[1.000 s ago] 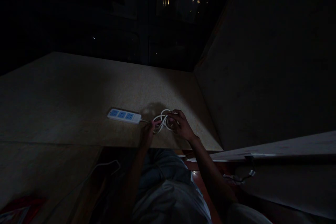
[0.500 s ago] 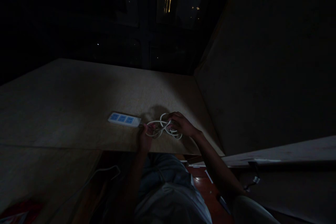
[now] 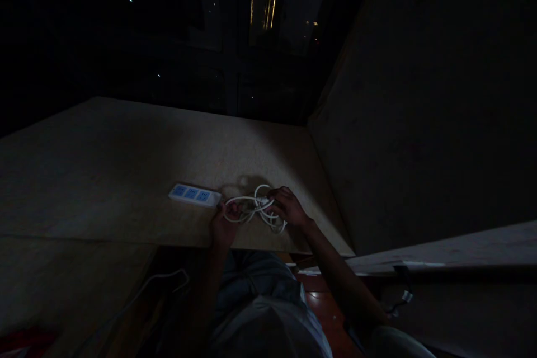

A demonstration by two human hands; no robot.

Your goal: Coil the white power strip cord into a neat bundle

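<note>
A white power strip (image 3: 194, 195) with blue sockets lies on a tan tabletop (image 3: 126, 162) in dim light. Its white cord (image 3: 251, 210) is gathered in loose loops just right of the strip. My left hand (image 3: 224, 224) grips the cord near the strip's end, fingers closed round it. Closed as well, my right hand (image 3: 287, 208) holds the right side of the loops, near what looks like the plug.
A tall tan panel (image 3: 419, 123) rises along the table's right edge. A dark window (image 3: 260, 28) with distant lights is behind. Another white cable (image 3: 165, 279) hangs below the table's front edge. A lower board (image 3: 440, 263) lies at the right.
The loops have spread wider and lower on the table, and both hands have shifted slightly toward me and left. The strip has turned a little.
</note>
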